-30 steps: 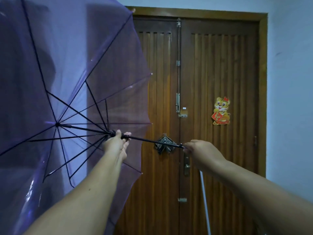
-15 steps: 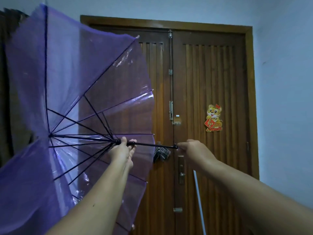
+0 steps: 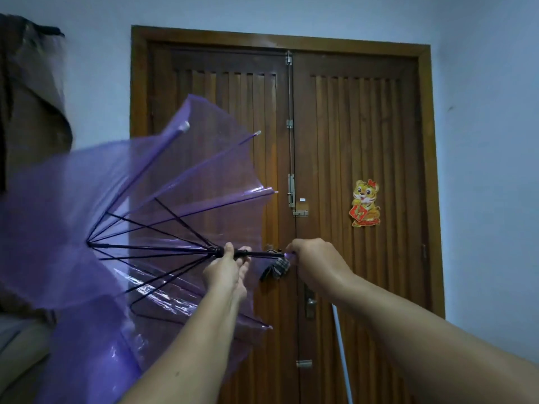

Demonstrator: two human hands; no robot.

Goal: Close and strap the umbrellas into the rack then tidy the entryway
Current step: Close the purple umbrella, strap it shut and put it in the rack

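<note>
— What do we have in front of us?

— We hold the purple umbrella (image 3: 122, 199) sideways in front of the wooden double door (image 3: 350, 141), its tip pointing left and its see-through canopy half folded, the black ribs fanned out from the crown.

— And our hands?

— Our left hand (image 3: 226, 265) is wrapped around the black shaft (image 3: 262, 253) at the runner, where the ribs meet, fingers curled shut on it. Our right hand (image 3: 316, 265) is clenched around the handle end of the same umbrella, just right of the left one, with a short stretch of bare shaft between them.

— Anything else nearby?

— A small dark checked cloth thing (image 3: 275, 269) hangs at the door's middle seam, just below the shaft; we cannot tell what it is. A tiger sticker (image 3: 365, 203) sits on the right door leaf. A thin white pole (image 3: 342, 354) leans below our right forearm. Dark cloth (image 3: 32, 88) hangs on the wall at the upper left.
</note>
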